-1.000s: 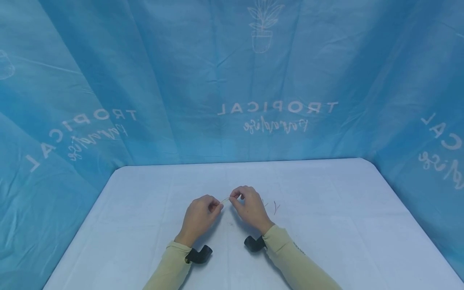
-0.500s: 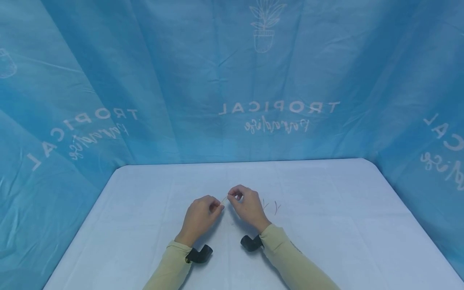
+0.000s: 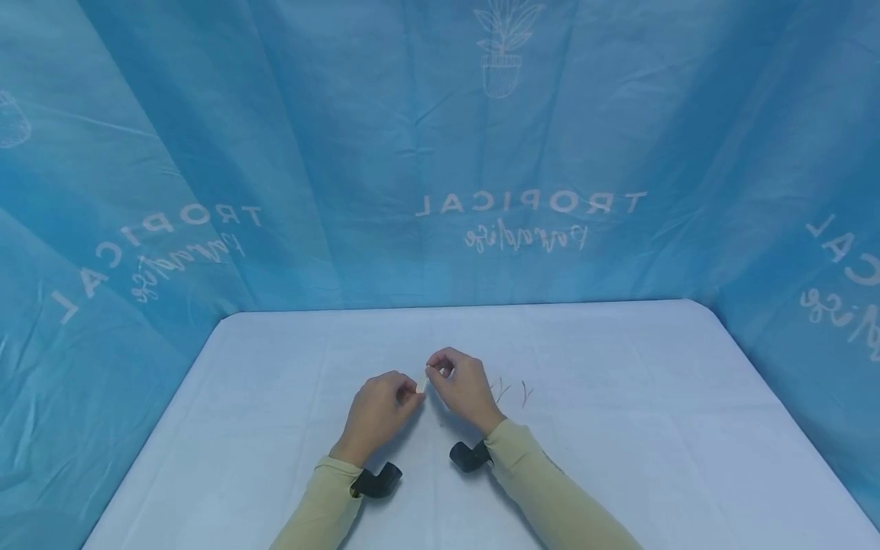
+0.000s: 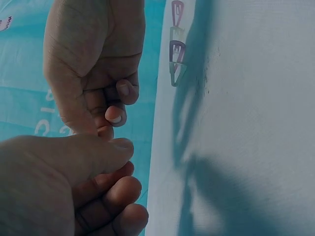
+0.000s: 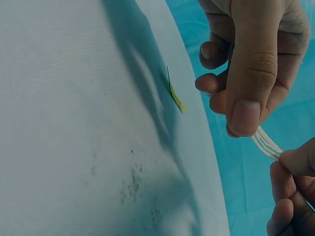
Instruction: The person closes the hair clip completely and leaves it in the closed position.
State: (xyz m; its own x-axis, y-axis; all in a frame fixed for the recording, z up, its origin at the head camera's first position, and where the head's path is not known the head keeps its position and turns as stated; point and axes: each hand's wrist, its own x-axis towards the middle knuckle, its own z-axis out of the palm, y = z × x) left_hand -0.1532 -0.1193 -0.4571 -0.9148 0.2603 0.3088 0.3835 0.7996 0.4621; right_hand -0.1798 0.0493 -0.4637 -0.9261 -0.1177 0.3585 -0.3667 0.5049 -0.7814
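Observation:
Thumb and fingertips of my left hand [image 3: 376, 412] [image 4: 49, 177] [image 5: 256, 64] pinch one end of a short, pale band of thin strands [image 3: 422, 383] [image 5: 267, 144]. My right hand [image 3: 467, 389] [image 4: 96, 64] [image 5: 298, 191], a little higher in the head view, pinches its other end. Between the hands the band bends slightly in the right wrist view. In the left wrist view the fingers hide it. Both hands are above the table, their other fingers curled loosely.
Several small, thin V-shaped pieces [image 3: 525, 393] lie on the white table [image 3: 619, 458] right of my right hand. In the left wrist view, clip-like shapes [image 4: 177, 51] form a row. A yellow-green piece [image 5: 177, 98] lies near the table edge. Blue fabric [image 3: 344, 153] hangs behind.
My right hand has shifted left and slightly away from me, closer to my left hand, which has barely moved. The band between them now stands steeper in the head view.

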